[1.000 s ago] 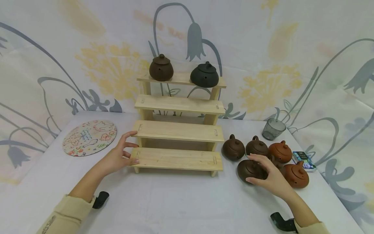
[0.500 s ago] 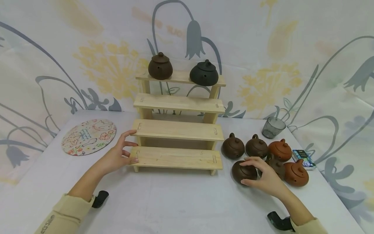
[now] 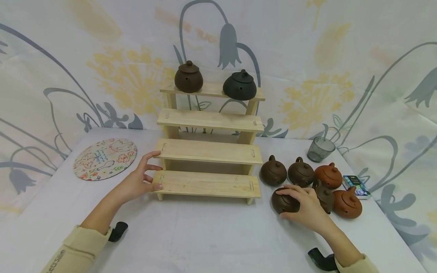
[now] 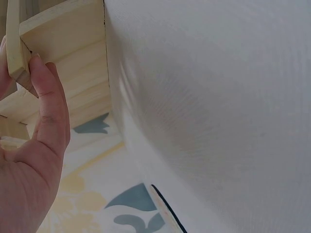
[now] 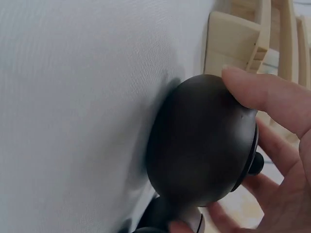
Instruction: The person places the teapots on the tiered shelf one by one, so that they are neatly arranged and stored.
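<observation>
My left hand point(image 3: 136, 184) grips the left end of the lowest board of a stepped wooden shelf point(image 3: 208, 185); in the left wrist view, thumb and fingers lie on either side of the board's end point(image 4: 17, 53). At the right, my right hand point(image 3: 305, 208) holds a dark brown teapot point(image 3: 284, 201) low over the white cloth. In the right wrist view the thumb and fingers reach around the sides of that teapot's round body point(image 5: 199, 145), its lid knob toward the palm. A brown teapot point(image 3: 188, 77) and a black teapot point(image 3: 240, 85) stand on the top board.
Behind my right hand stand brown teapots point(image 3: 273, 172) and reddish clay teapots point(image 3: 347, 204), close together. A grey glass point(image 3: 320, 149) and a small box point(image 3: 356, 186) are near the right edge. A round floral mat point(image 3: 105, 159) lies left of the shelf.
My right hand and the dark brown teapot have shifted left, away from the other teapots, mostly in the first half second. My left hand has stayed on the shelf.
</observation>
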A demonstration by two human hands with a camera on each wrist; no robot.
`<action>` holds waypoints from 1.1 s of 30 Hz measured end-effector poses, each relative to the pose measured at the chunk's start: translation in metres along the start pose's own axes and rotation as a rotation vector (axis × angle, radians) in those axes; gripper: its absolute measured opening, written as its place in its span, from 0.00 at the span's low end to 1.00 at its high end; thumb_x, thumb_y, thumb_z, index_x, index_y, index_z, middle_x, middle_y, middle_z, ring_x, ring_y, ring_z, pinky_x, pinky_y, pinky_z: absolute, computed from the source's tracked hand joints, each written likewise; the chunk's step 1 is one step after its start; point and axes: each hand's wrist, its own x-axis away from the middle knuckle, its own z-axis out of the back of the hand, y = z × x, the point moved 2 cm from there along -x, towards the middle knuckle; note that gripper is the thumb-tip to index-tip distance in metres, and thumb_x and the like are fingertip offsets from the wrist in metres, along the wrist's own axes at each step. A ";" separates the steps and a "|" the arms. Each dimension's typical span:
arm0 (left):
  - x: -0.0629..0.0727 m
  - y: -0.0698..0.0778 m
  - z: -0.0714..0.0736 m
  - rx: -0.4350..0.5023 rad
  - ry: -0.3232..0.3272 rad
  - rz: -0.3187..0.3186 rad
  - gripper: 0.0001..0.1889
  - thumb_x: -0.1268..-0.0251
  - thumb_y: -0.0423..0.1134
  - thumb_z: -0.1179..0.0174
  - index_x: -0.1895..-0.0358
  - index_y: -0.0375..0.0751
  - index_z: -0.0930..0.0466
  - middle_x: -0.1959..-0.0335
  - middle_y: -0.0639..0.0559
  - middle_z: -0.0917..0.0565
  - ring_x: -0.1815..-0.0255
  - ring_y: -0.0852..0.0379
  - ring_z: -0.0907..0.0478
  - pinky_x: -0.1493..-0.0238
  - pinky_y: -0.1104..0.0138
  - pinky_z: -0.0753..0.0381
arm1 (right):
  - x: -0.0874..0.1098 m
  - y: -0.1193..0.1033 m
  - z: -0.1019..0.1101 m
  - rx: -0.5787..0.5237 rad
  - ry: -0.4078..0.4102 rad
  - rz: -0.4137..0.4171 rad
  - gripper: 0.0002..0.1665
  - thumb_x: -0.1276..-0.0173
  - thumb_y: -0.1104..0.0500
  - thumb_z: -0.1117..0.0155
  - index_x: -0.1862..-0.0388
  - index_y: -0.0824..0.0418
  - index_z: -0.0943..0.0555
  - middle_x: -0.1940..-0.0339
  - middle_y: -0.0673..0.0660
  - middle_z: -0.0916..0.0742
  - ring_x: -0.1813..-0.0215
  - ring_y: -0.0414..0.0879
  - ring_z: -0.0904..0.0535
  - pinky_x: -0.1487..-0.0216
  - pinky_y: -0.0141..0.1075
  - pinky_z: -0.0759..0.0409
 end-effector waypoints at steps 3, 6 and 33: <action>0.000 0.001 0.000 -0.007 0.001 0.003 0.50 0.47 0.30 0.33 0.29 0.56 0.60 0.41 0.30 0.33 0.65 0.49 0.24 0.67 0.59 0.27 | -0.001 0.001 0.000 -0.026 -0.016 0.010 0.32 0.57 0.57 0.21 0.49 0.53 0.21 0.42 0.63 0.24 0.45 0.64 0.34 0.52 0.59 0.37; 0.000 0.002 0.000 -0.001 0.001 -0.004 0.50 0.47 0.29 0.33 0.29 0.55 0.61 0.41 0.29 0.33 0.66 0.49 0.25 0.67 0.59 0.27 | -0.002 0.005 0.000 -0.087 -0.044 0.014 0.32 0.54 0.57 0.22 0.48 0.53 0.22 0.41 0.64 0.26 0.43 0.65 0.31 0.49 0.61 0.35; 0.001 0.003 0.000 0.002 0.013 -0.016 0.50 0.48 0.29 0.32 0.29 0.55 0.60 0.42 0.29 0.32 0.67 0.50 0.23 0.67 0.59 0.27 | -0.009 -0.003 0.027 -0.294 -0.103 -0.056 0.26 0.48 0.53 0.25 0.49 0.52 0.21 0.41 0.60 0.27 0.39 0.59 0.35 0.48 0.57 0.34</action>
